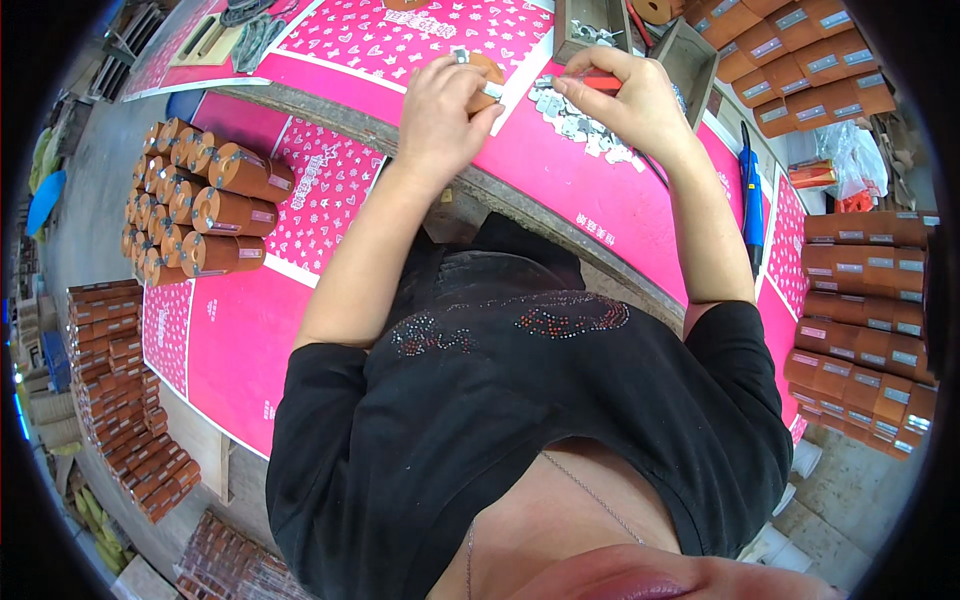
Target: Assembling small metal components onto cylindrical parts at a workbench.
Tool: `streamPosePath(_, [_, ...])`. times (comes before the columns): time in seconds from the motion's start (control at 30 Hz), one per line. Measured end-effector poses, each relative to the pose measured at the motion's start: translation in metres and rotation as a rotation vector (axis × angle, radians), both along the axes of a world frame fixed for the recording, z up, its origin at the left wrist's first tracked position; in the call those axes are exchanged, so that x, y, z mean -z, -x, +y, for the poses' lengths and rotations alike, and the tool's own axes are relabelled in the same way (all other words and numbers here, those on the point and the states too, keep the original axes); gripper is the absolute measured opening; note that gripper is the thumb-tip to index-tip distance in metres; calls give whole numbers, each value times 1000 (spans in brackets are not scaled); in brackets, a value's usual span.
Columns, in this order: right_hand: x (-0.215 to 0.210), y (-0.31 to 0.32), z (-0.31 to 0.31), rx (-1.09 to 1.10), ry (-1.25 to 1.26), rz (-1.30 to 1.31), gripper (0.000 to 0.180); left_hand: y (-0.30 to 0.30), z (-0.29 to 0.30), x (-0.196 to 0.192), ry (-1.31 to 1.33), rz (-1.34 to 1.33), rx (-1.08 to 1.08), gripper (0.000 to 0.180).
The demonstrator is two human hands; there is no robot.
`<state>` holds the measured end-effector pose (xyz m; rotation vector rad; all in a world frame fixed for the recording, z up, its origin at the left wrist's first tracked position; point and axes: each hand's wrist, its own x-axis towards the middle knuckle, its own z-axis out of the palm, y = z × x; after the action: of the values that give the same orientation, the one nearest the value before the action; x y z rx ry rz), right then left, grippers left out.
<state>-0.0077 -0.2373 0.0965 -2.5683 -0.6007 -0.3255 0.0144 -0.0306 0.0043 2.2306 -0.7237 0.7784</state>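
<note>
At the far edge of the pink-covered table [560, 190], my left hand [440, 115] is closed around an orange-brown round block [487, 68] with metal fittings on it. Much of the block is hidden by my fingers. To its right, my right hand [640, 105] grips a red-handled tool [600, 82] between thumb and fingers; its working end is too small to make out. A loose pile of small silvery metal pieces [580, 128] lies just below and left of my right hand.
Beyond the pile stand a wooden box of metal parts [575, 45] and a second wooden tray [703, 65]. A blue corded power tool [751, 210] lies at right. Orange-brown cylinders are stacked at left [240, 170], right [860, 300] and upper right [800, 60].
</note>
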Motion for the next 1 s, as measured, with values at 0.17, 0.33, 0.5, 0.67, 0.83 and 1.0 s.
streamPosePath(0.17, [14, -14, 4, -61, -157, -18, 30, 2, 22, -8, 32, 174, 244, 25])
streamPosePath(0.33, [23, -31, 27, -148, -6, -43, 31, 16, 4, -10, 182, 193, 56, 29])
streamPosePath(0.5, [20, -39, 36, -120, 78, -67, 34, 12, -3, 4, 185, 110, -8, 33])
streamPosePath(0.67, [11, -40, 42, -130, 172, -23, 30, 11, -2, 5, 193, 74, -4, 27])
streamPosePath(0.83, [5, -40, 41, -137, 194, 18, 27, 10, -2, 6, 197, 61, -4, 26])
streamPosePath(1.0, [1, -41, 41, -167, 191, 5, 28, 10, -3, 6, 193, 49, -21, 26])
